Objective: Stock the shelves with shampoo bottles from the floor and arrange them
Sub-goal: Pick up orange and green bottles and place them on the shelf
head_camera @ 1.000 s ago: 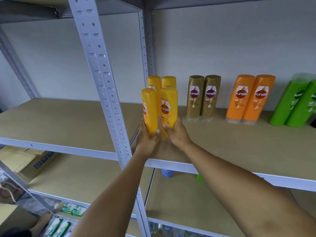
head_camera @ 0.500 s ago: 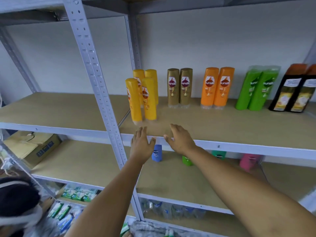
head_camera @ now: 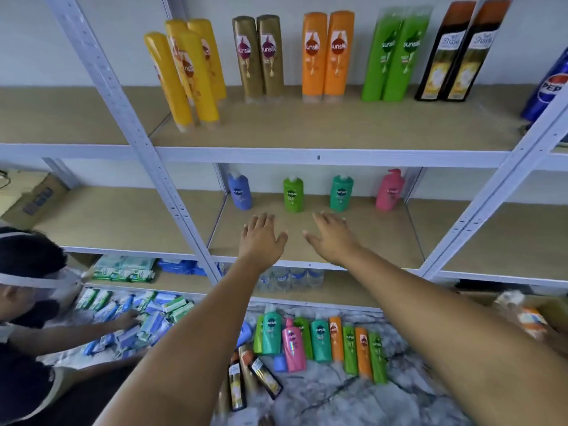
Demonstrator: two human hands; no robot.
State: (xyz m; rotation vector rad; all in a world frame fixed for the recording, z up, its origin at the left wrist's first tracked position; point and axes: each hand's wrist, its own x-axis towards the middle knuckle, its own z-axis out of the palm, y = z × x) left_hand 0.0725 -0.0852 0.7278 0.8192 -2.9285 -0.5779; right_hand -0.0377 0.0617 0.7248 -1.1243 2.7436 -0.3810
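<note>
Several yellow shampoo bottles stand at the left of the upper shelf, beside pairs of gold, orange, green and black bottles. On the middle shelf stand a blue, a light green, a teal and a pink pump bottle. Several more bottles lie on the floor. My left hand and my right hand are empty, fingers spread, in front of the middle shelf.
Another person crouches at the left, handling soap packs on the floor. A white shelf post runs diagonally left of my hands. A blue Pepsi bottle stands at the far right. Water bottles sit on the lowest shelf.
Both hands let go of the yellow bottles, which now stand on the upper shelf, and dropped empty to the middle shelf level. The view tilted down, showing the floor.
</note>
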